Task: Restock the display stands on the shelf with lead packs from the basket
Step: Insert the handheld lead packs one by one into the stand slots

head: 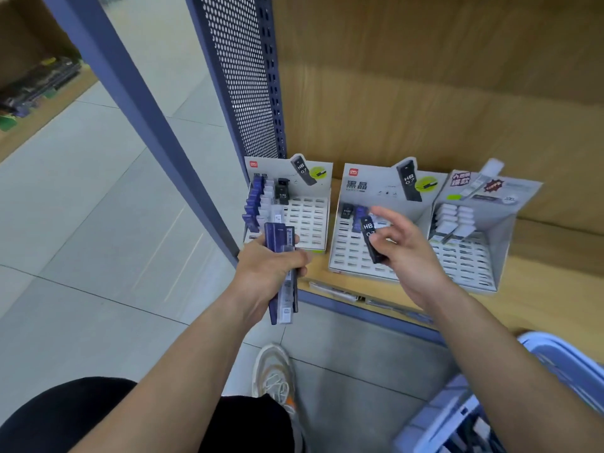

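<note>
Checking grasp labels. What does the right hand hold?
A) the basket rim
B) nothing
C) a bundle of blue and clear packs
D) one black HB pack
D: the right hand pinches one black HB pack in front of the middle stand; the blue and clear bundle sits in the left hand.

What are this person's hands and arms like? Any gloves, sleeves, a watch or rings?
No gloves, rings or watch show on the left hand or the right hand. Both forearms are bare as far as the picture reaches, with no sleeve in view. Lower down are a black garment over the legs and a pale mesh sneaker with an orange patch.
</note>
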